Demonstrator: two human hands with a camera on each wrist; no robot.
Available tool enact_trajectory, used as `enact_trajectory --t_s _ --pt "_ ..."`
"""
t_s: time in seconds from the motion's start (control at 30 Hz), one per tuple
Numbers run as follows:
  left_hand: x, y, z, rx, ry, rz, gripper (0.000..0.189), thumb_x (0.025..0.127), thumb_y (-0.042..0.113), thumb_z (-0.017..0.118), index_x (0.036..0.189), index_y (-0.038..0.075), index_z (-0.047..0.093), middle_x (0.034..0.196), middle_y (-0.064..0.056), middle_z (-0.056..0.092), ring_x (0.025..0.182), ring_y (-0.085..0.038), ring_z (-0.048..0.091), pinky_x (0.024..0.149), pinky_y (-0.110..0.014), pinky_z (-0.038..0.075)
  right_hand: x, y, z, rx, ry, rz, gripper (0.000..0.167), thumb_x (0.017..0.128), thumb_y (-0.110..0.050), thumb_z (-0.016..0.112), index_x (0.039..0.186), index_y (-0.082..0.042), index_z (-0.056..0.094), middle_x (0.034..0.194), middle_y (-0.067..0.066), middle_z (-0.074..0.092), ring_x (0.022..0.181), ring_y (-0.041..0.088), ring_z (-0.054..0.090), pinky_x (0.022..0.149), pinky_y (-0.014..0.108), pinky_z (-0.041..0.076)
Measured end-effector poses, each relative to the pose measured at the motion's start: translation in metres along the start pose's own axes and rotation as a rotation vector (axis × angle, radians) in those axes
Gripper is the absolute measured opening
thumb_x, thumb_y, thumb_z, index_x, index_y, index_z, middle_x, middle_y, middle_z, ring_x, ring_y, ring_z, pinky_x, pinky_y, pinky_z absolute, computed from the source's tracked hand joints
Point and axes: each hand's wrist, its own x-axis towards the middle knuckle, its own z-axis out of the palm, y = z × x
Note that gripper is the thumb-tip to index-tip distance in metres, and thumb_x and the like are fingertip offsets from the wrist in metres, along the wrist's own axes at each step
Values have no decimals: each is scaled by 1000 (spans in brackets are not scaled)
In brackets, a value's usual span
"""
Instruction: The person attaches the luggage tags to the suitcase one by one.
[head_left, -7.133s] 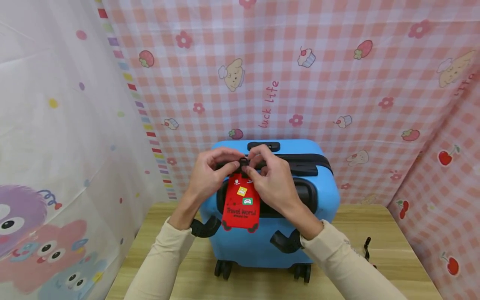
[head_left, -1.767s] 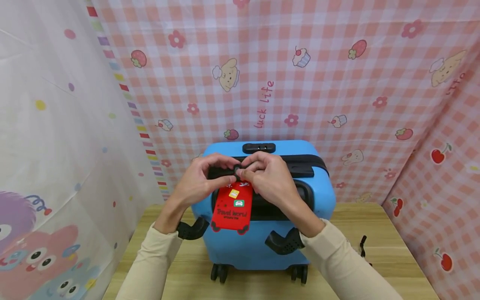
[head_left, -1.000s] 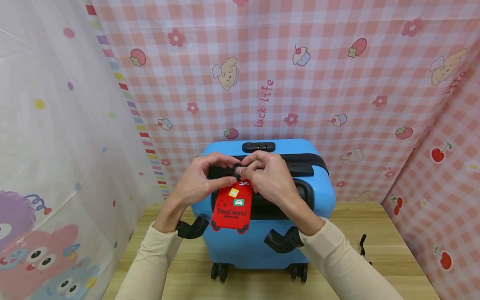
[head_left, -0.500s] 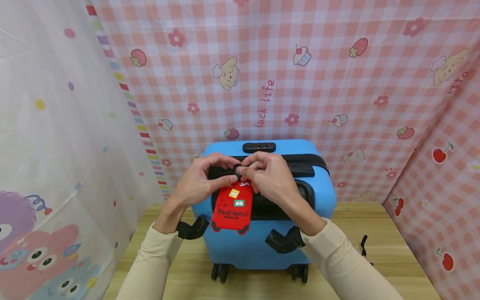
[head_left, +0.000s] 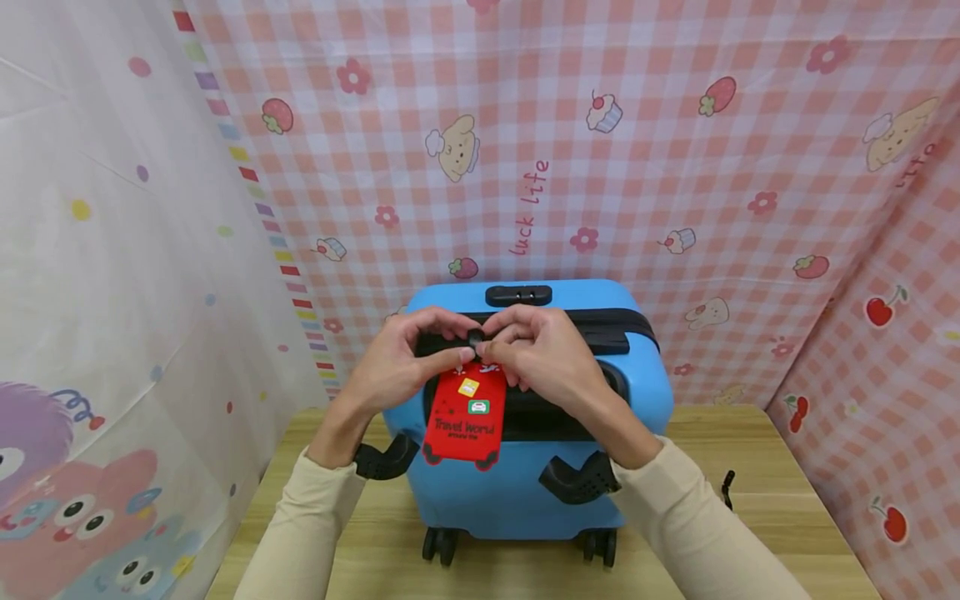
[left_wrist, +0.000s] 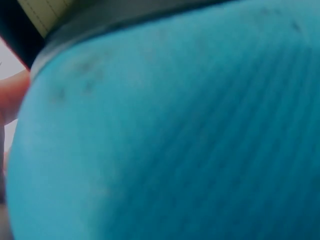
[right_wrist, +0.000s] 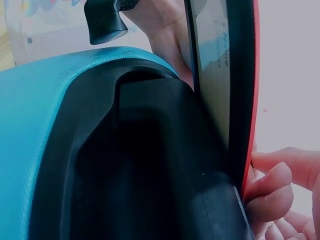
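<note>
A red luggage tag (head_left: 465,425) printed "Travel World" hangs by its black strap (head_left: 476,337) in front of the suitcase's handle. My left hand (head_left: 397,358) pinches the strap near the top of the tag, thumb level with the tag's upper edge. From the other side my right hand (head_left: 551,358) pinches the same strap, its thumb meeting the left thumb. The blue suitcase (head_left: 517,492) stands upright behind both hands. Beside the suitcase's black handle (right_wrist: 145,100), the right wrist view shows the tag (right_wrist: 253,100) edge-on with right-hand fingers (right_wrist: 272,192) against its red side.
A combination lock (head_left: 518,295) is set in the suitcase's top. Its black wheels (head_left: 439,543) rest on a wooden table (head_left: 750,467). A small black strap piece (head_left: 727,487) lies to the right, partly behind the sleeve. Patterned curtains (head_left: 600,167) enclose the back and sides.
The strap loop stood higher above the tag several seconds ago; the hands now sit lower at it. In the last half second my right thumb and wrist shifted slightly down and right.
</note>
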Motion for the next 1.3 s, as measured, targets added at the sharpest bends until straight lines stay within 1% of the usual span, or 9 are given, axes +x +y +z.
enact_trajectory --t_s 0.17,0.37,0.8,1.07,1.3 --pt "0 0 1 2 5 6 25 92 15 71 117 11 69 109 -3 65 100 -21 55 88 -41 50 0 2 -1 4 -7 -2 22 93 -16 68 112 -6 64 74 8 67 58 21 55 54 33 52" --pt "0 -1 1 -8 13 5 23 93 13 70 116 10 69 107 -4 66 98 -22 56 86 -38 51 -1 3 -1 2 -4 -15 22 92 -14 67 112 -5 64 78 6 70 60 22 57 55 32 53" --pt "1 0 2 9 36 -21 21 93 15 69 114 11 71 105 -4 66 97 -21 56 86 -41 50 -1 2 2 1 30 -14 21 93 -18 70 109 -5 64 76 6 69 58 21 57 52 32 52" --pt "1 1 2 8 36 -30 20 94 15 68 113 10 71 105 -5 66 96 -22 57 79 -33 54 -1 1 4 -9 40 -3 20 94 -19 68 109 -6 64 77 6 70 58 21 57 53 33 53" --pt "2 3 3 -12 34 -48 20 95 16 68 113 10 71 108 -5 68 95 -23 60 77 -34 56 -1 1 5 -19 49 -1 17 95 -19 68 107 -8 64 77 6 70 58 22 57 53 34 53"
